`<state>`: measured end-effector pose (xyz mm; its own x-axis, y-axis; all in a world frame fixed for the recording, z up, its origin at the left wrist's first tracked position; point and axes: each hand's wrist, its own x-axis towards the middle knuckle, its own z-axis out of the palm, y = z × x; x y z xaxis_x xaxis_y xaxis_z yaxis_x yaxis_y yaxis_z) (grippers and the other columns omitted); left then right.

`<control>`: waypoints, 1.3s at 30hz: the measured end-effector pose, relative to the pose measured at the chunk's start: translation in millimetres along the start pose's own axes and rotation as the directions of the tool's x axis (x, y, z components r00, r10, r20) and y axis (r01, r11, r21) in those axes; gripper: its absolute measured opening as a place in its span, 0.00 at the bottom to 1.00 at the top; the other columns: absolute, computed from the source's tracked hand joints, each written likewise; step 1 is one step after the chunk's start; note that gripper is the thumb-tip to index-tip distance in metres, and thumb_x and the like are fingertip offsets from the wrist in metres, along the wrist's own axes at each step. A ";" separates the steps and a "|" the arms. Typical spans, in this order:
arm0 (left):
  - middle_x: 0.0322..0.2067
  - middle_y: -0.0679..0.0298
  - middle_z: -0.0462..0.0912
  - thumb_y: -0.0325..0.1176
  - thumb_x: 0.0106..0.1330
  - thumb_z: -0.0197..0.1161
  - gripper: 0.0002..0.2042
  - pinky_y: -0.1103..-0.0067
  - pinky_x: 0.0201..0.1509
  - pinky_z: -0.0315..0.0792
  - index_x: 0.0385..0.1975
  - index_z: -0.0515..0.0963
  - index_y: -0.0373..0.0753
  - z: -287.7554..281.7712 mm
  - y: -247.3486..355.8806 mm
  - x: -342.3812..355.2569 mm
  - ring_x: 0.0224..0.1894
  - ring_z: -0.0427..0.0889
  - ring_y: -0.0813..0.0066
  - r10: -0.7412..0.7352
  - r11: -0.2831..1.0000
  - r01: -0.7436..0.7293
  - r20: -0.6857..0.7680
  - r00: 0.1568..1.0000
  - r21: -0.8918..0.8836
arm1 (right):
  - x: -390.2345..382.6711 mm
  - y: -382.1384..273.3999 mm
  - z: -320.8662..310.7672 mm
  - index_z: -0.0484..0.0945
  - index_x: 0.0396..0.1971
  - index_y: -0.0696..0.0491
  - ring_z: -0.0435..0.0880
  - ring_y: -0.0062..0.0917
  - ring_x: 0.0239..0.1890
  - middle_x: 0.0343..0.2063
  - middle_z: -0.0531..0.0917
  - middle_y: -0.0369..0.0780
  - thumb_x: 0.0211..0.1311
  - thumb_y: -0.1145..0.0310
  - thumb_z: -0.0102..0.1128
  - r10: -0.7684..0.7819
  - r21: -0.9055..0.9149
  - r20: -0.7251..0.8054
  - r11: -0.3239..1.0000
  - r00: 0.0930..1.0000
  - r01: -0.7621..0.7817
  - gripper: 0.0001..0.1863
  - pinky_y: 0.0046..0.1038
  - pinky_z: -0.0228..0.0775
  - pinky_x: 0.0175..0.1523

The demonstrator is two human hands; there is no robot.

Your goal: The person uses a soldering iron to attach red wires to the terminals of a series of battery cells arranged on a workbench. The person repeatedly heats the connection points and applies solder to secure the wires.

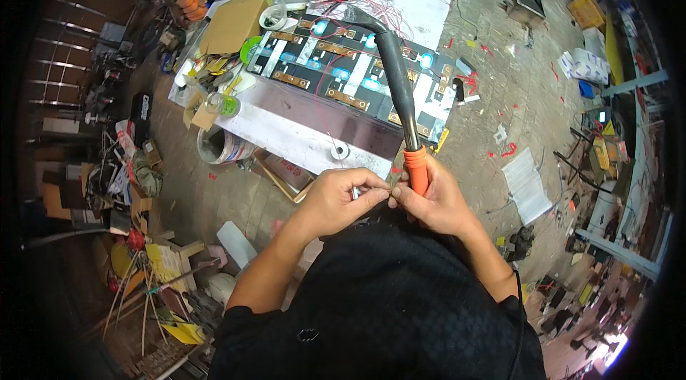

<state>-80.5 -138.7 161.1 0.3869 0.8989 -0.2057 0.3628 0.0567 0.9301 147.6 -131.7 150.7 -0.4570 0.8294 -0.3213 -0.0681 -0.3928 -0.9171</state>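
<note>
Black shirt (386,294) lay nearest. Ahead of it the iron (398,83) rose, handle clasped in the right hand (437,200), whose fingertips met those of the left hand (339,198), pinching a small piece (393,183), kind unclear. Judgement: steady fingertips advisable, iron's head clear of the pack (291,80) beyond. Forearms (275,262) converged, wrists turned inward.

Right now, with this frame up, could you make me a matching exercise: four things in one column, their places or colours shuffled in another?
1. long tool
2. white roll
3. cardboard
4. bucket

A. on the floor beside the table
B. brown
C. orange grip at the right hand
D. near the table's near edge

Pairs: 1-C, 2-D, 3-B, 4-A
</note>
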 end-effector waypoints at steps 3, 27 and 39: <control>0.29 0.66 0.88 0.27 0.67 0.71 0.05 0.81 0.37 0.76 0.37 0.86 0.32 -33.5 -6.7 4.6 0.33 0.83 0.82 0.035 0.994 -0.035 0.000 0.999 0.102 | 9.6 1.5 12.1 0.69 0.53 0.57 0.86 0.20 0.37 0.32 0.78 0.34 0.67 0.78 0.62 0.040 0.007 -0.087 0.999 0.995 -0.040 0.17 0.25 0.79 0.44; 0.40 0.58 0.87 0.29 0.67 0.66 0.08 0.70 0.44 0.81 0.45 0.85 0.42 -126.7 -63.4 95.1 0.40 0.88 0.57 0.217 0.921 -0.317 0.378 0.900 0.226 | 80.0 33.7 80.6 0.70 0.55 0.56 0.83 0.16 0.29 0.32 0.80 0.34 0.68 0.75 0.67 0.104 0.155 -0.593 0.988 0.798 -0.014 0.20 0.20 0.75 0.29; 0.35 0.55 0.88 0.38 0.74 0.62 0.09 0.67 0.39 0.77 0.45 0.85 0.43 -176.2 -120.6 194.4 0.36 0.87 0.57 0.082 0.834 -0.198 0.241 0.967 0.515 | 4.5 31.1 59.9 0.79 0.42 0.56 0.70 0.11 0.24 0.24 0.75 0.26 0.71 0.60 0.70 0.395 0.107 -0.608 0.900 0.689 -0.422 0.15 0.20 0.62 0.28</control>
<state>-198.4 105.8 62.5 0.6078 0.7695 -0.1961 0.6621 -0.3547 0.6602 90.3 -164.0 134.8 0.1977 0.6573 -0.7272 0.0371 -0.7463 -0.6646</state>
